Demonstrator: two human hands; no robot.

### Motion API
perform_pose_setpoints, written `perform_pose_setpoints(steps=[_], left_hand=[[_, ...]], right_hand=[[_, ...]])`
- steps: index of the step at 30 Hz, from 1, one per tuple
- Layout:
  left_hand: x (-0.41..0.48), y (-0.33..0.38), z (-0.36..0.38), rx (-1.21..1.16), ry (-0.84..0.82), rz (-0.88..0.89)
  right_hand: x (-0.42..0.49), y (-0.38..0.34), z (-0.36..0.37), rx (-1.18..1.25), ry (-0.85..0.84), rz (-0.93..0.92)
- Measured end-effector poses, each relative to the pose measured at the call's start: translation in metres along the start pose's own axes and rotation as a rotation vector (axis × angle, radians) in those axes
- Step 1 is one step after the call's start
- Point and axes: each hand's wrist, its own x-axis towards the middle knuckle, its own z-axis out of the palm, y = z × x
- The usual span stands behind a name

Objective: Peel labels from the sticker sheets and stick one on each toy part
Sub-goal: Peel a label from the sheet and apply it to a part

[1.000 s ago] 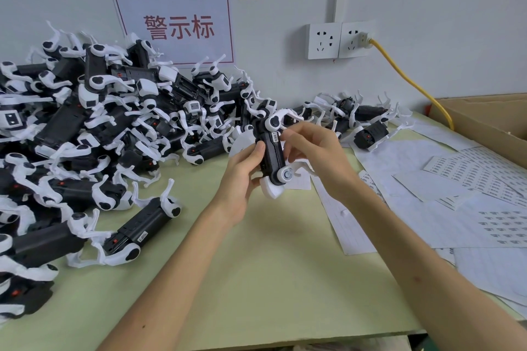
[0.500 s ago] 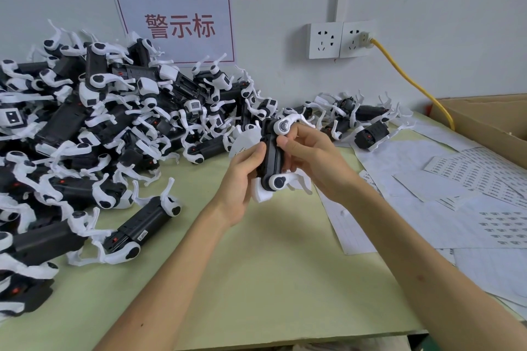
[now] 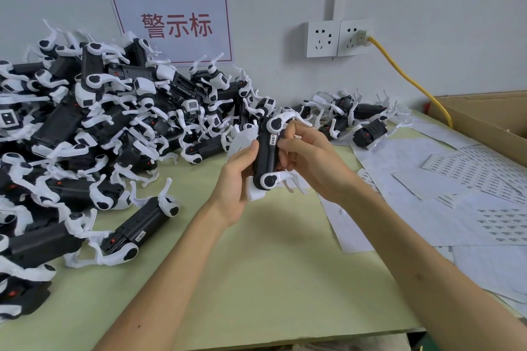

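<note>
Since a moment ago the right hand (image 3: 308,159) has slid its thumb off the label (image 3: 273,139), now showing on the toy part (image 3: 265,162). Both grips clamp that part above the counter (image 3: 271,265), the left hand (image 3: 239,177) on its left side. At right stands a cardboard box (image 3: 484,117), contents hidden, with sticker sheets (image 3: 470,174) before it and heaped toy parts (image 3: 99,122) at left.
</note>
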Motion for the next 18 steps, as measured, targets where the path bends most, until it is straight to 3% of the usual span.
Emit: perform_pose_setpoints(steps=[6,18], left_hand=[[0.0007,-0.0013,0.0011,0.048,0.021,-0.006],[-0.0007,0.0005,-0.0001,-0.032,0.03,-0.024]], right_hand=[[0.002,0.0064,0.003,-0.094,0.094,-0.047],[0.0005,0.002,0.0023,0.059,-0.021,-0.029]])
